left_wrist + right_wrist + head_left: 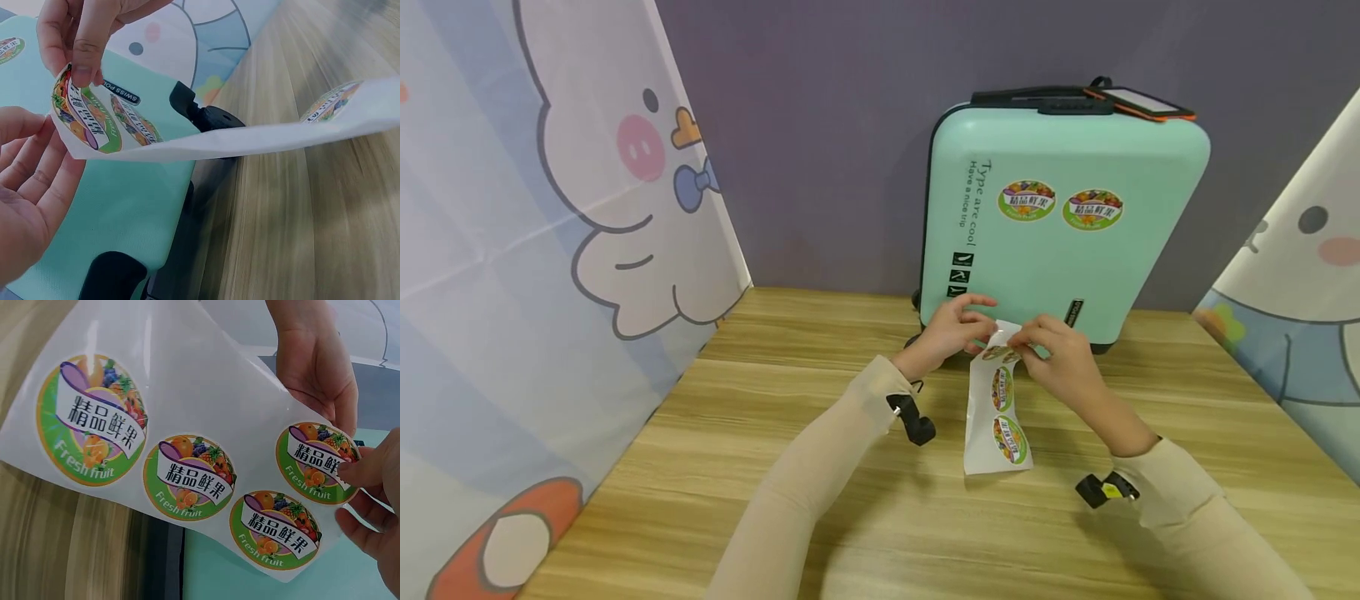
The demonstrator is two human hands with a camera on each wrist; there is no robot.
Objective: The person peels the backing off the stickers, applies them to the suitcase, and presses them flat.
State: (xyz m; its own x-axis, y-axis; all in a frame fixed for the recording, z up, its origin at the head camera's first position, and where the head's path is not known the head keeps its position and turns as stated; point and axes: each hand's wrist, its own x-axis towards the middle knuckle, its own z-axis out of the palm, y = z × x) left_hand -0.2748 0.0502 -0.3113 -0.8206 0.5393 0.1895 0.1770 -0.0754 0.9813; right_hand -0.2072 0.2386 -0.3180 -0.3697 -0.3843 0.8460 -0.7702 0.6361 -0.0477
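Note:
A white sticker sheet [981, 433] with oval "Fresh fruit" stickers hangs in front of an upright mint-green suitcase [1037, 267]. My left hand [951, 333] pinches the sheet's upper edge between thumb and fingers. On the other side, my right hand [1063, 358] has thumb and fingertips on a sticker [312, 456] at the sheet's upper corner, gripping its edge. Several more stickers, such as one fruit sticker [90, 419], lie flat along the sheet. In the left wrist view the gripped end curls, with one sticker [87, 119] bent outward under the right fingers.
Two fruit stickers [1027, 201] are on the suitcase's upper front, beside printed lettering. A flat tablet-like item with an orange edge [1142, 102] lies on top of the case. The wooden table [700, 467] is flanked by cartoon-printed cloths [467, 275].

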